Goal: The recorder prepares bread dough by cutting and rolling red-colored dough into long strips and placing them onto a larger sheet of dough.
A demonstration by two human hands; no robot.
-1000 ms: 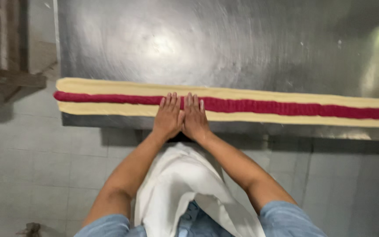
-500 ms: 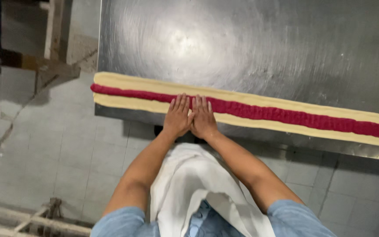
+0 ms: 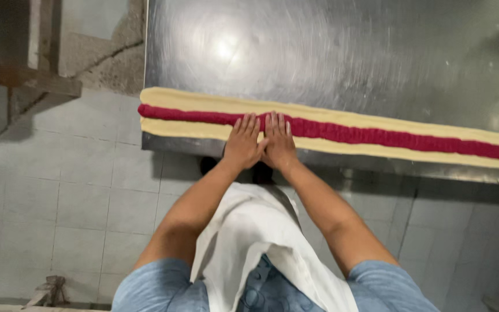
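Observation:
A long strip of dough (image 3: 376, 136) lies along the near edge of a steel table (image 3: 330, 52). It has a dark red band down its middle between two pale yellow bands. My left hand (image 3: 242, 143) and my right hand (image 3: 278, 142) lie flat on the strip side by side, thumbs touching, fingers spread over the near yellow band and the red band. Neither hand grips anything. The strip runs past the right edge of the view. Its left end overhangs the table's left corner.
A white apron (image 3: 249, 237) hangs in front of me over blue clothes. Grey floor tiles (image 3: 70, 196) lie below the table. A wooden frame (image 3: 30, 75) stands at the upper left beside a cracked concrete patch.
The view has swung to the left and the table's left corner now sits nearer the middle. My hands stay pressed flat together on the dough strip.

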